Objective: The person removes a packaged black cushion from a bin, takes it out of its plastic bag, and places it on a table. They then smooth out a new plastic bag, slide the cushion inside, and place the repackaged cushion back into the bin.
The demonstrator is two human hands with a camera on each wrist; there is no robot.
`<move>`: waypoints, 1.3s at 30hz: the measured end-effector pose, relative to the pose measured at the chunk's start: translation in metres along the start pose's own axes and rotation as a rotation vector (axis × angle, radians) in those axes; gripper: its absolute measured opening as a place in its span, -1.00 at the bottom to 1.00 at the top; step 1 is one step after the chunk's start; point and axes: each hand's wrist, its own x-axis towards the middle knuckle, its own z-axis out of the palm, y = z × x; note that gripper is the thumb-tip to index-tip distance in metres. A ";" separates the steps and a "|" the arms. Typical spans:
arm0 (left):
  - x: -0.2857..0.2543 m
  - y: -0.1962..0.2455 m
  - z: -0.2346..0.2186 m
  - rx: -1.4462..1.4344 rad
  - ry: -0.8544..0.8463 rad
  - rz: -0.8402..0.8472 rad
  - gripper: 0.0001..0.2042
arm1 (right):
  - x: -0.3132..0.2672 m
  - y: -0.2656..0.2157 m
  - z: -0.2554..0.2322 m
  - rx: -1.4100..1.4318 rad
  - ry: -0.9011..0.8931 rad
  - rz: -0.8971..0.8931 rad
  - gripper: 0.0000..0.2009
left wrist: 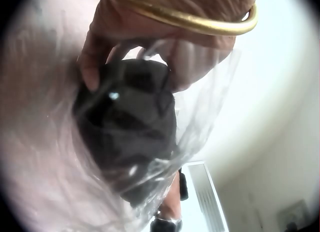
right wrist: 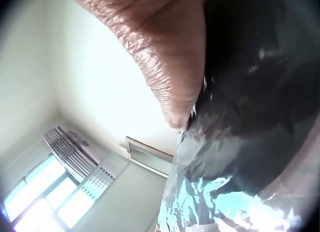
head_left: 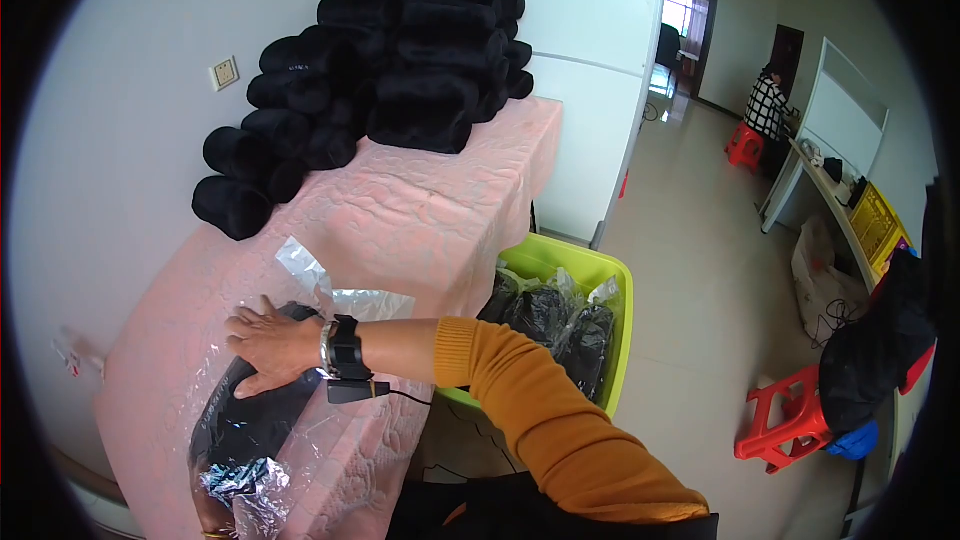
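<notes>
A dark cushion roll (head_left: 258, 420) in a clear plastic bag (head_left: 262, 500) lies on the pink-covered table. My right hand (head_left: 268, 345) rests on the far part of it with fingers spread. The right wrist view shows the thumb (right wrist: 172, 77) straight against the wrapped dark surface. At the near end, my left hand (left wrist: 122, 27), with a gold bangle at its wrist, holds the roll's end. Its fingers and thumb bend round that end, partly seen through the plastic. Only a bit of this hand shows in the head view, low at the left.
Many black plush rolls (head_left: 435, 50) are piled at the table's (head_left: 440, 190) far end. A lime-green bin (head_left: 622, 340) with several bagged black rolls stands right of the table. Beyond are red stools (head_left: 785, 420), a side desk with a yellow basket (head_left: 880, 225), and a seated person (head_left: 768, 105).
</notes>
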 end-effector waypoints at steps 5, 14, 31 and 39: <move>0.004 -0.010 -0.009 0.231 0.188 0.166 -0.66 | -0.002 -0.002 -0.012 0.189 -0.230 0.033 -0.36; -0.048 0.052 -0.096 0.377 0.548 0.086 -0.75 | -0.008 -0.001 -0.005 0.151 -0.171 0.026 -0.38; 0.059 0.076 0.109 1.314 -0.230 0.376 0.16 | -0.020 -0.005 -0.008 0.036 -0.011 -0.099 -0.38; 0.044 0.075 0.076 1.263 -0.186 0.322 0.19 | -0.033 0.025 -0.013 0.078 -0.024 -0.041 -0.44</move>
